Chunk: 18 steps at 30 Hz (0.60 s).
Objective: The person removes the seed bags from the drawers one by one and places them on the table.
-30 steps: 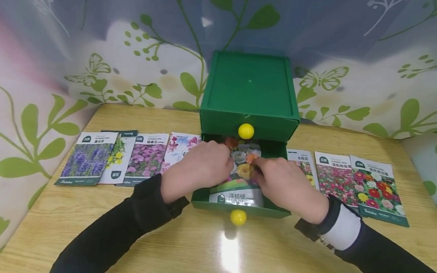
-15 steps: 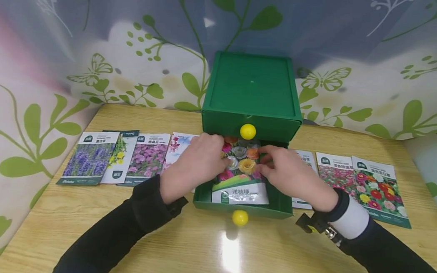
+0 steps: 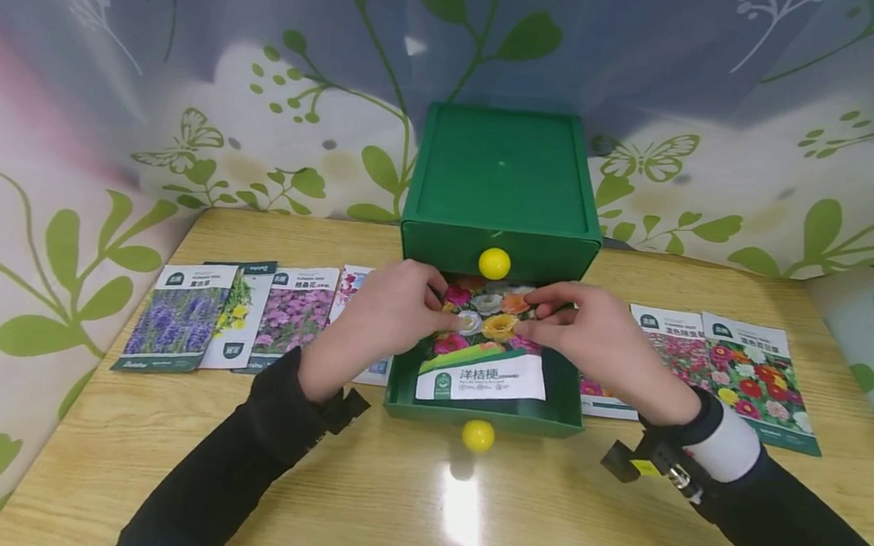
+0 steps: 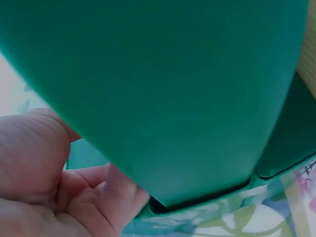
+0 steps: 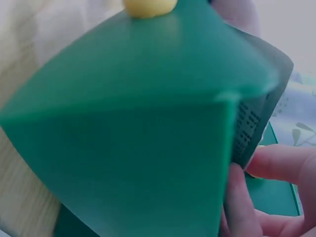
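A seed packet (image 3: 480, 380) printed with colourful flowers is at the open lower drawer (image 3: 562, 410) of a green cabinet. My left hand (image 3: 386, 307) pinches its left edge between thumb and fingers. On the opposite edge, my right hand (image 3: 591, 332) pinches it the same way. The right wrist view shows the packet's dark, text-covered back (image 5: 256, 111) tilted beyond the drawer wall (image 5: 133, 163), with right fingertips (image 5: 239, 202) at its corner. In the left wrist view, the green drawer side (image 4: 173, 98) hides the packet, and the left hand (image 4: 89, 192) shows beside it.
The green cabinet (image 3: 501, 172) stands against a leaf-patterned cloth, its upper drawer shut with a yellow knob (image 3: 493, 263). Another yellow knob (image 3: 478, 435) fronts the pulled-out drawer. Several seed packets lie left, including a lavender one (image 3: 177, 320), and right, including a mixed-flower one (image 3: 761, 380).
The packet has come up and straightened, its lower edge lifting away from the drawer front. My right hand has shifted right to the packet's edge, and both hands' fingers have come into clearer view.
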{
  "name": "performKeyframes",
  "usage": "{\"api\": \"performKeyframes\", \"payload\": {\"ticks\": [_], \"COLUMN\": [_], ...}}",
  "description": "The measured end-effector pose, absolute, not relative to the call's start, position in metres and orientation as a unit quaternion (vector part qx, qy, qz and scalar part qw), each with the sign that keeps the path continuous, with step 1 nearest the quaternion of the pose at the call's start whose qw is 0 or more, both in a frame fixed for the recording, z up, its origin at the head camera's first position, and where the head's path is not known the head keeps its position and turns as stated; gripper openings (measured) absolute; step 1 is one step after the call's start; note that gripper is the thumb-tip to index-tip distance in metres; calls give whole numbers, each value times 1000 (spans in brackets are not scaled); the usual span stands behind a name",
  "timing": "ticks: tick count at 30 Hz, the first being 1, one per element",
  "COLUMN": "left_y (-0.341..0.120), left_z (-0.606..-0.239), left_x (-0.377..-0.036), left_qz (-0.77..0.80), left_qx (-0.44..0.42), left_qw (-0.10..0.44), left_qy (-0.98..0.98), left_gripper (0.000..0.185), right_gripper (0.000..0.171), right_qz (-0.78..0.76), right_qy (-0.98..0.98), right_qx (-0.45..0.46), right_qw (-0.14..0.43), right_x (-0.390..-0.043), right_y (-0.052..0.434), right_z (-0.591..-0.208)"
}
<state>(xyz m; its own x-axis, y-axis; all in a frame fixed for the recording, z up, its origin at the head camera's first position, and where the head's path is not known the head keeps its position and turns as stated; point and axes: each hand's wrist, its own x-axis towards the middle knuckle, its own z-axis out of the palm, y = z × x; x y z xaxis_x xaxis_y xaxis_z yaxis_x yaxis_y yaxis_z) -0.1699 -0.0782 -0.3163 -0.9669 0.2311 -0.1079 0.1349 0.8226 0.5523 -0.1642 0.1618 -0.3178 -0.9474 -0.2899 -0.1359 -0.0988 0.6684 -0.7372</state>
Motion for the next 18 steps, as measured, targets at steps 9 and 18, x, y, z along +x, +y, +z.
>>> {"api": "performKeyframes", "payload": {"ticks": [9,18], "left_y": [-93,-96], "left_z": [-321,-325], "left_x": [-167,-159], "left_qz": [423,536], "left_qx": [85,61], "left_qw": [109,173], "left_qy": [895,824], "left_gripper": [35,44], "right_gripper": [48,59], "right_qz": [-455,-435], "right_qy": [869,880], "right_qx": [-66,-60], "right_qw": [182,179], "right_x": [-154,-144], "right_y": [175,185], "right_z": [-317,-320]}}
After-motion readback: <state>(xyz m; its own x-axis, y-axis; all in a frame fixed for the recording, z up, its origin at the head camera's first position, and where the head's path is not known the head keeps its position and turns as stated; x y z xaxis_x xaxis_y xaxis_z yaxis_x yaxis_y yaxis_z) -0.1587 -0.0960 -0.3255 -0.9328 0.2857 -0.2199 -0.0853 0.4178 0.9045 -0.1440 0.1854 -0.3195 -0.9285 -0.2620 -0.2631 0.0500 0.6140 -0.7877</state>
